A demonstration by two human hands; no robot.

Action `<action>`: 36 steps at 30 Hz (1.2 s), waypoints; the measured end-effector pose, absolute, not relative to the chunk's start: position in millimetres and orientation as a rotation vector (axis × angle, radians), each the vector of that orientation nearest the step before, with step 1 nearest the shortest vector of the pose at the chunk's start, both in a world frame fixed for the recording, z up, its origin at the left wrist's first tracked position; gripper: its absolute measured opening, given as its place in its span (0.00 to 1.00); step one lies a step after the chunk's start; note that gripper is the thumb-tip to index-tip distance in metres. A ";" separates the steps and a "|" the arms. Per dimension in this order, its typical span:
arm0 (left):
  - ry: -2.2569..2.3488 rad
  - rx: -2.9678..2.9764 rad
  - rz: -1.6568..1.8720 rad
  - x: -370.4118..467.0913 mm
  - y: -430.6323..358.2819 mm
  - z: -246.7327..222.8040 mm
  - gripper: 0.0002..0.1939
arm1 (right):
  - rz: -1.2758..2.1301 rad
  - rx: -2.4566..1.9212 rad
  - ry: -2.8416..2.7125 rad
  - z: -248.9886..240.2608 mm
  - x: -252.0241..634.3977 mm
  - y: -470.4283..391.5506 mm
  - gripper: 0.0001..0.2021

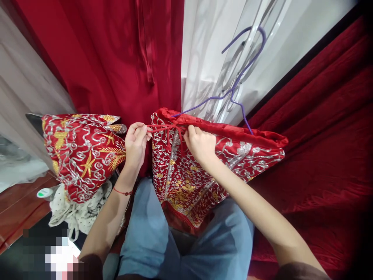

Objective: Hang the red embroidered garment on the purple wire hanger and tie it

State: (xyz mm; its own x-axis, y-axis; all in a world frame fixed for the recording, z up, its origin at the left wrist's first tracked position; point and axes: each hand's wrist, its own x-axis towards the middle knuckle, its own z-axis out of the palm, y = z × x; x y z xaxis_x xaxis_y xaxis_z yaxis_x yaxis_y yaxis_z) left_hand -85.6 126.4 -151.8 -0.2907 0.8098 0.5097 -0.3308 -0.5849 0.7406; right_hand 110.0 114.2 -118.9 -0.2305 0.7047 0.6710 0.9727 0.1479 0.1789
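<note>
A red skirt-like garment (189, 175) with silver and gold embroidery hangs in front of my knees, its plain red waistband at the top. A purple hanger (210, 101) reaches down into that waistband. My left hand (136, 142) is closed on the end of a red drawstring (161, 127), pulled out to the left of the garment. My right hand (199, 144) is closed at the waistband, where the cord meets the cloth, fingers pinched on the drawstring. Loops of the cord hang between the two hands.
Another embroidered red piece (87, 155) lies at the left, over a white dotted cloth (70, 210). Red curtains (116, 58) hang behind and at the right. A white metal frame (233, 70) stands behind the hanger.
</note>
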 end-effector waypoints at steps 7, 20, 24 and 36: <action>0.628 1.038 1.965 -80.3 147.0 -150.2 0.18 | -0.940 -1.528 -2.108 -108.2 137.8 91.9 0.14; 1.051 1.864 2.026 -82.6 140.5 -124.2 0.12 | -0.956 -1.015 -2.364 -77.4 198.4 77.2 0.13; 1.036 2.222 1.822 -82.0 148.6 -90.5 0.08 | -0.996 -1.132 -2.201 -55.6 275.4 60.9 0.17; 1.515 2.605 1.126 -87.4 151.4 -63.2 0.07 | -0.657 -1.414 -2.320 -69.9 334.5 45.9 0.18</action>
